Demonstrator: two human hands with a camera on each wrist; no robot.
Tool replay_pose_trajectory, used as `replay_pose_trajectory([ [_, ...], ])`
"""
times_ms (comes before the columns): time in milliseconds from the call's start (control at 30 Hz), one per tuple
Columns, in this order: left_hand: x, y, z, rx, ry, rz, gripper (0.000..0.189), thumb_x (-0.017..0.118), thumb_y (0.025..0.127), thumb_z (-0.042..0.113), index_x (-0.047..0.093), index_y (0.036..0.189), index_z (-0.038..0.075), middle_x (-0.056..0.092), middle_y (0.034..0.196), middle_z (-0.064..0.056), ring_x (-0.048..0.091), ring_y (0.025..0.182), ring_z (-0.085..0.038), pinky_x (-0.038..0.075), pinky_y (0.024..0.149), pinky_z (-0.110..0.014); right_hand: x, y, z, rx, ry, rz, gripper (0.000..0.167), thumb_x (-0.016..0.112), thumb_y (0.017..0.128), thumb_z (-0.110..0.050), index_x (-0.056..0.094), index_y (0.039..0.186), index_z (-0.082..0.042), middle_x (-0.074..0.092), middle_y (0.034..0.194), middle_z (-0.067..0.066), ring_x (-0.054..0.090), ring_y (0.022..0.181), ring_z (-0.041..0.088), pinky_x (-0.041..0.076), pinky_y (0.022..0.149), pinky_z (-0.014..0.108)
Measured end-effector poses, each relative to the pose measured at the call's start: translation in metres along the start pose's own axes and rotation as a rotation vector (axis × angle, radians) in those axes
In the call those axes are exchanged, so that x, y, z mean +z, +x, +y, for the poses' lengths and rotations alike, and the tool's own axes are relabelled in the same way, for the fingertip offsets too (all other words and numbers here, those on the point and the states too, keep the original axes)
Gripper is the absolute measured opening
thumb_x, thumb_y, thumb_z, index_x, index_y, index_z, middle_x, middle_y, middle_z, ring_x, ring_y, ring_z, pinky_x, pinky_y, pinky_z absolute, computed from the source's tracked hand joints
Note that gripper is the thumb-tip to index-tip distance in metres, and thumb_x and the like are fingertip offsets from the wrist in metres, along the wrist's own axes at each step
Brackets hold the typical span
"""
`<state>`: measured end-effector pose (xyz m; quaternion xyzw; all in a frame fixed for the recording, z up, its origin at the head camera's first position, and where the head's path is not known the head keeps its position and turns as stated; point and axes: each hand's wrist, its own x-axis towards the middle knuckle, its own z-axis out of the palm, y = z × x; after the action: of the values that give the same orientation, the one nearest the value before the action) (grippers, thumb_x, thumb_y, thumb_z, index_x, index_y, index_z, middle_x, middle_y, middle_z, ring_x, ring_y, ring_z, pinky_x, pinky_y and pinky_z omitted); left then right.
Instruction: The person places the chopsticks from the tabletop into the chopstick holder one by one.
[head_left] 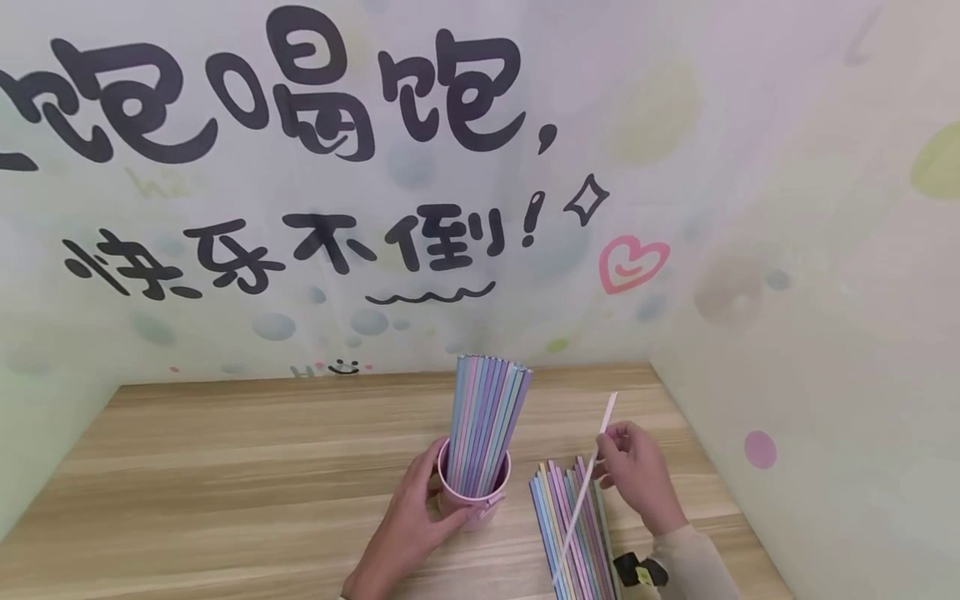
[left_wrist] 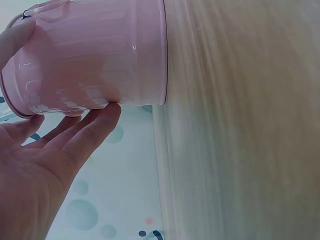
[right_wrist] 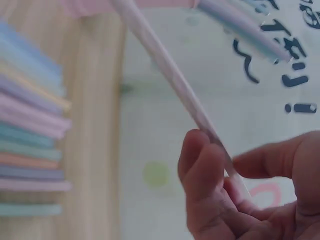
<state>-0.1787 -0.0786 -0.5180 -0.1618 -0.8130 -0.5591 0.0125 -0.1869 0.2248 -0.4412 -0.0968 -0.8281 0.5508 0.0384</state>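
A small pink bucket [head_left: 456,506] stands on the wooden table, packed with upright pastel straws [head_left: 480,425] that lean slightly right. My left hand [head_left: 412,521] holds it from the left, thumb in front and fingers round the far side. In the left wrist view the bucket's glossy wall [left_wrist: 90,55] lies between thumb and fingers. Off to the right, my right hand [head_left: 637,471] pinches one pale pink straw [head_left: 581,502] near its upper end. That straw slants down across a pile of loose straws [head_left: 546,508] on the table. The right wrist view shows the pinched straw [right_wrist: 172,75] close up.
A printed wall [head_left: 450,329] with large black lettering rises behind the table [head_left: 247,475]. Another pale wall [head_left: 840,350] borders it on the right. A dark strap device [head_left: 641,571] sits at my right wrist.
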Motion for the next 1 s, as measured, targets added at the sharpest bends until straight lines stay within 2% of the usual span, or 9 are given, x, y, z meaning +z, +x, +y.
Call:
replay_pose_trajectory([
  [133,0.0,0.0,-0.001,0.018,0.003,0.005,0.096,0.085,0.079,0.035,0.026,0.156,0.03,0.041,0.148,-0.003,0.047,0.132,-0.023,0.053,0.102,-0.032,0.003,0.002,-0.022,-0.031,0.126,0.039,0.017,0.045,0.104,-0.009,0.046,0.112,0.006,0.065,0.082,0.018,0.068,0.065,0.023,0.063,0.056,0.031],
  [233,0.0,0.0,-0.001,0.026,-0.001,0.006,0.096,0.085,0.08,0.034,0.027,0.156,0.029,0.042,0.147,-0.004,0.048,0.131,-0.025,0.054,0.101,-0.033,0.004,0.004,-0.037,-0.084,0.206,0.089,0.019,0.043,0.104,-0.01,0.044,0.114,0.007,0.065,0.079,0.016,0.067,0.062,0.022,0.063,0.056,0.031],
  [367,0.0,0.0,-0.001,0.021,-0.002,0.004,0.095,0.084,0.08,0.035,0.027,0.155,0.03,0.043,0.147,-0.004,0.048,0.131,-0.025,0.053,0.102,-0.033,0.01,0.007,-0.055,-0.17,0.309,0.147,0.018,0.044,0.105,-0.011,0.044,0.112,0.006,0.064,0.078,0.016,0.068,0.061,0.02,0.064,0.058,0.033],
  [467,0.0,0.0,0.0,0.014,-0.001,0.002,0.095,0.085,0.079,0.034,0.028,0.155,0.029,0.043,0.147,-0.005,0.048,0.131,-0.025,0.053,0.102,-0.033,0.017,0.009,-0.064,-0.22,0.349,0.154,0.016,0.045,0.105,-0.011,0.042,0.109,0.005,0.064,0.078,0.016,0.069,0.06,0.019,0.064,0.06,0.034],
  [633,0.0,0.0,0.001,0.01,0.0,-0.008,0.095,0.084,0.08,0.032,0.028,0.155,0.026,0.042,0.147,-0.006,0.048,0.131,-0.026,0.054,0.102,-0.033,0.034,0.01,-0.067,-0.29,0.309,0.123,0.012,0.044,0.105,-0.008,0.042,0.108,0.004,0.063,0.081,0.021,0.069,0.062,0.021,0.064,0.061,0.033],
  [933,-0.001,0.001,0.002,0.015,-0.006,-0.009,0.094,0.084,0.081,0.033,0.027,0.155,0.028,0.042,0.147,-0.006,0.047,0.131,-0.025,0.054,0.101,-0.032,0.069,0.006,-0.052,-0.46,0.132,0.054,0.007,0.051,0.102,-0.003,0.05,0.105,0.004,0.063,0.086,0.021,0.068,0.067,0.035,0.064,0.061,0.034],
  [1000,-0.001,0.001,0.001,0.019,-0.008,-0.008,0.094,0.084,0.081,0.033,0.027,0.155,0.029,0.042,0.147,-0.005,0.047,0.131,-0.025,0.054,0.102,-0.033,0.075,0.005,-0.05,-0.463,0.118,0.032,0.005,0.053,0.101,-0.002,0.051,0.104,0.002,0.063,0.085,0.02,0.068,0.066,0.03,0.063,0.06,0.032],
])
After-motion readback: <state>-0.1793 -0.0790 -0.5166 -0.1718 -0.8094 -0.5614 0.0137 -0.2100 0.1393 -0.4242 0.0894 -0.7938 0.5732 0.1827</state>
